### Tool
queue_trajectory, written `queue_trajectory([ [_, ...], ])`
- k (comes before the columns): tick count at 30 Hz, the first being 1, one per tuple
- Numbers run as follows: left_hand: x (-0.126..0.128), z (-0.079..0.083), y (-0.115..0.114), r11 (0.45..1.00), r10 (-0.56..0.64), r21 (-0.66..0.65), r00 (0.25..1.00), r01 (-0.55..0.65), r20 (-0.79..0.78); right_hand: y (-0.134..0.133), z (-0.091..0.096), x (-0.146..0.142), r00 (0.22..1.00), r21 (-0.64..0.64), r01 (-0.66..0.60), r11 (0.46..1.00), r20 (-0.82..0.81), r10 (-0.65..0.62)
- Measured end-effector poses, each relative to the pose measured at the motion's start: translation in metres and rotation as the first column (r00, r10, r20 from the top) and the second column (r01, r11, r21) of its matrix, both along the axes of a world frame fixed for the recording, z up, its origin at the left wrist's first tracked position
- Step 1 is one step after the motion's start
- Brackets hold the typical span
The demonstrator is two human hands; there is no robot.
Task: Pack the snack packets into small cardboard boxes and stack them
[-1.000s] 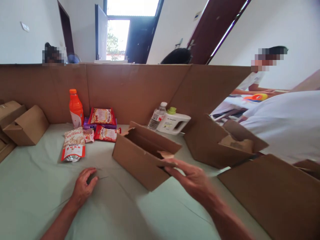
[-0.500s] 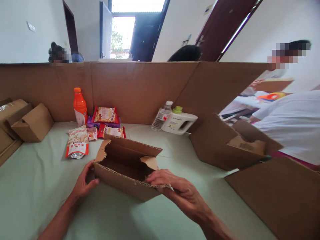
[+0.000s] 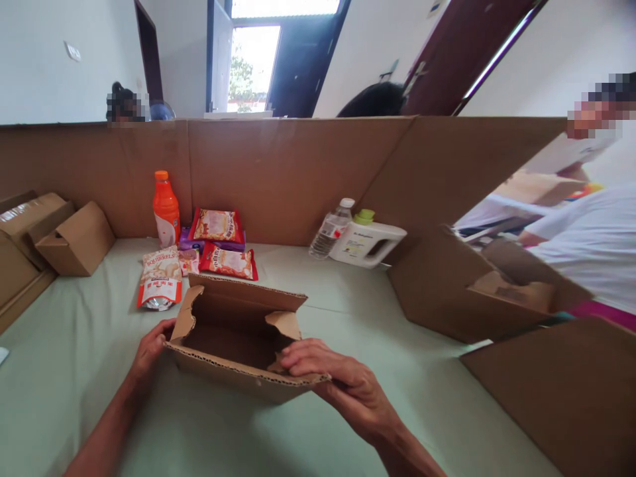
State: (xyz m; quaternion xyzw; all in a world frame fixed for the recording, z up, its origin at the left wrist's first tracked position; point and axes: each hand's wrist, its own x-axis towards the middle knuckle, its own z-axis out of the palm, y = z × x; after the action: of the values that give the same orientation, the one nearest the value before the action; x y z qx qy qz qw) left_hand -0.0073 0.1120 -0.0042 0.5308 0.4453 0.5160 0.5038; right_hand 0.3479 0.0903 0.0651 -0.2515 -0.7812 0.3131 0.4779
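Observation:
A small cardboard box (image 3: 233, 381) with its top flaps up stands in front of me, its inside dark and seemingly bare. My right hand (image 3: 342, 381) grips its right front edge, fingers over the rim into the box and thumb outside. At the left end, my left hand (image 3: 152, 348) holds the box's side; its fingertips are partly hidden by the cardboard. Just behind the box lie a nut snack bag (image 3: 159, 278), a red-and-white snack packet (image 3: 228, 262) and a small pink packet (image 3: 189, 262).
An orange bottle (image 3: 166, 212), another red packet (image 3: 217, 225) on a purple pack (image 3: 239, 244), a clear water bottle (image 3: 330, 232) and a white jug (image 3: 368, 242) stand by a cardboard partition (image 3: 278, 172). More boxes (image 3: 77, 242) sit left. A person in white (image 3: 596, 232) is at right.
The box has shifted slightly left and turned a little, with both hands moving along. My left hand has closed in against its left end. The view has shifted slightly.

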Motion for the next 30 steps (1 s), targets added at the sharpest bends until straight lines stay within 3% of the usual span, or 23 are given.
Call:
queue_trajectory([
  [6,-0.001,0.004,-0.004,1.0,0.014,-0.01,1.0,-0.014,0.017,0.002,0.001,0.0,1.0,0.037,-0.001,0.999,-0.023,0.002],
  [12,0.001,0.015,-0.005,0.999,-0.039,-0.009,0.998,0.038,-0.057,0.0,0.007,0.0,1.0,-0.033,0.008,0.999,-0.001,-0.008],
  [19,0.003,0.008,-0.002,1.0,-0.006,-0.025,0.995,0.003,-0.096,0.001,0.014,-0.002,0.999,-0.026,0.005,1.0,0.046,-0.004],
  [30,0.003,0.001,0.0,0.996,-0.013,-0.087,0.999,0.01,-0.034,-0.003,0.014,-0.002,0.999,0.039,-0.039,0.998,0.031,0.038],
])
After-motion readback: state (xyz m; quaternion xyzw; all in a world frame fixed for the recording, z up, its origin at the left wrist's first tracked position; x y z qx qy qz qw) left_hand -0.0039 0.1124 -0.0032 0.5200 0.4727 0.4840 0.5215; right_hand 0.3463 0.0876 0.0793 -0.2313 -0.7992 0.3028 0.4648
